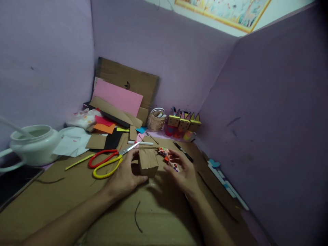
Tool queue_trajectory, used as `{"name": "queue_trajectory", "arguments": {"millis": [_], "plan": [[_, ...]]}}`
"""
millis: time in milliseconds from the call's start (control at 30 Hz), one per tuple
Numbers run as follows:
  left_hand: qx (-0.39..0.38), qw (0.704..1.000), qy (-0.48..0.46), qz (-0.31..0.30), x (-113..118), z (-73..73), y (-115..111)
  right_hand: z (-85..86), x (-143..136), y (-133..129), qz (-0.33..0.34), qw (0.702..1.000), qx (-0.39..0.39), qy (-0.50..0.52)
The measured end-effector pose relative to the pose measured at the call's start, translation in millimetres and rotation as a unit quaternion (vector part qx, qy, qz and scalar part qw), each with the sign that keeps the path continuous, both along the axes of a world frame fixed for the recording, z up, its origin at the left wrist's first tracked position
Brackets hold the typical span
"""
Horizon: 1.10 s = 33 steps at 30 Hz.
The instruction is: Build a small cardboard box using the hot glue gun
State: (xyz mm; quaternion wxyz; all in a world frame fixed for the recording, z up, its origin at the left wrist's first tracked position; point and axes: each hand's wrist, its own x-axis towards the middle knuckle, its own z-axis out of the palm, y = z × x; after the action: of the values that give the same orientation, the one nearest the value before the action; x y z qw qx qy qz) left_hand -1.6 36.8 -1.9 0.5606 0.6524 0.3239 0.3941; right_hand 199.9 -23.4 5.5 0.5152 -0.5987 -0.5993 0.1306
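Note:
A small brown cardboard box (149,160) is in my left hand (128,174), with the thumb at its near lower edge and the fingers along its left side. My right hand (183,171) is just right of the box, its fingers and thumb curled around a small colourful patterned strip (175,166). More bright patterned scraps (163,150) show beyond those fingertips; their kind is too small to make out. Close to my left hand lie scissors (107,164) with one red and one yellow handle, blades pointing to the back right. A white marker (140,143) lies behind the box.
A white pot (33,145) stands at left near paper scraps (73,141). Cardboard and a pink sheet (118,97) lean at the back. A small basket (156,121) and paper figures (183,124) stand against the wall. A black pen (183,151) and a dark cord (137,217) lie on the cardboard.

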Motion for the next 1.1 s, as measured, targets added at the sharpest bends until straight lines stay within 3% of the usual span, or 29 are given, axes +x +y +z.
{"name": "queue_trajectory", "arguments": {"millis": [67,133,467,633,867,967,1033,1100], "plan": [[-0.002,1.0,-0.016,-0.008,0,-0.2,-1,-3.5,-9,-4,0.113,0.992,0.051,0.01],[-0.004,0.999,-0.035,-0.023,-1,0.1,-1,-7.9,-15,-5,0.167,0.984,0.061,0.017],[0.014,0.998,-0.023,-0.063,5,2.7,-9,-13.2,-27,-3,0.227,0.951,-0.052,0.203],[0.004,0.993,-0.048,-0.107,4,3.7,-10,-11.7,-25,1,0.222,0.948,-0.064,0.221],[-0.037,0.991,-0.014,-0.129,-3,8.4,-10,-14.3,-19,-3,0.169,0.982,-0.022,0.087],[-0.055,0.99,-0.019,-0.127,-1,3.1,-8,-12.5,-19,-3,0.156,0.986,-0.006,0.053],[-0.066,0.992,-0.021,-0.104,0,-4.1,-5,-9.4,-19,-3,0.132,0.991,-0.003,0.037],[-0.076,0.997,-0.011,-0.031,1,-10.5,-1,-6.5,-18,-3,0.102,0.995,0.008,0.014]]}}
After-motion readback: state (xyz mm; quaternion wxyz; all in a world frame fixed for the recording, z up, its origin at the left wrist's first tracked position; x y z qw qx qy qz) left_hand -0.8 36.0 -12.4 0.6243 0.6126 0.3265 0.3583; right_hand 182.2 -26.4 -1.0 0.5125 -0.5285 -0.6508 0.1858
